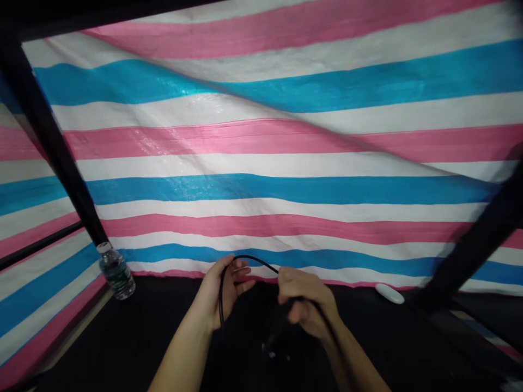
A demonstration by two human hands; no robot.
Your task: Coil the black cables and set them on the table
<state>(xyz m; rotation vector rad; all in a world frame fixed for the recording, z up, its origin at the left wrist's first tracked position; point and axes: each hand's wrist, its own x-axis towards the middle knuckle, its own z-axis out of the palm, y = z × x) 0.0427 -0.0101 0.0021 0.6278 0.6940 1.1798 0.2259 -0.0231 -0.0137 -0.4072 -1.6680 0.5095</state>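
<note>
A thin black cable (261,261) arches between my two hands. My left hand (226,291) has it at the thumb, with the other fingers loosely curled and partly spread; from there the cable drops across the near side of the hand. My right hand (308,299) is closed around the cable, and a length of it trails down over the wrist. Below the right hand is a dark, blurred object (273,337) with small bright spots; its kind is not clear against the black surface.
A clear plastic bottle (116,272) with a white cap stands at the left on the black tabletop (163,305). A white oval object (390,294) lies at the right. Black frame posts (61,141) and a striped sheet (261,190) enclose the space.
</note>
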